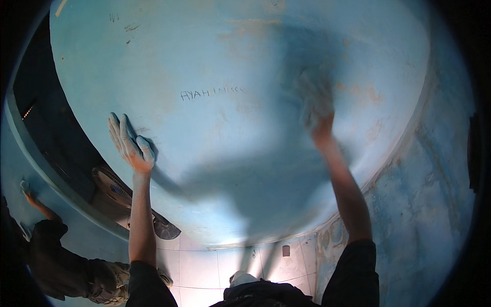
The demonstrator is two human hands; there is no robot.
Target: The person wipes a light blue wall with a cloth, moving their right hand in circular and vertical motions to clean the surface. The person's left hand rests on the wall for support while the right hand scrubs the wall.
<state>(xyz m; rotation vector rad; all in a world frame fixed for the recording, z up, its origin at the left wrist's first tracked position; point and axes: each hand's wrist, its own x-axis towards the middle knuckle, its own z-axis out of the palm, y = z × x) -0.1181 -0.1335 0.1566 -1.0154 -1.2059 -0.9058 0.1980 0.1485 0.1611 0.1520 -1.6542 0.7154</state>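
Before me stands a blue painted wall (207, 130) with orange-brown patches, dark scuffs and some handwriting. My left hand (132, 146) rests against its left part, fingers up and thumb apart, coated in pale dust and holding nothing. Higher up and to the right, my right hand (316, 101) is over the wall and badly blurred. Its back and fingers look dusty as well. Whether anything lies under that palm cannot be made out. A broad shadow of my head and arms falls across the wall's middle and right.
Left of the wall is a dark opening with an electric fan (113, 188) in it. Beyond, another person (65, 257) in dark clothes has a hand (28, 193) at a blue wall. A small brown rectangular piece (286, 250) lies on the tiled floor (199, 264). A stained side wall (414, 215) adjoins at right.
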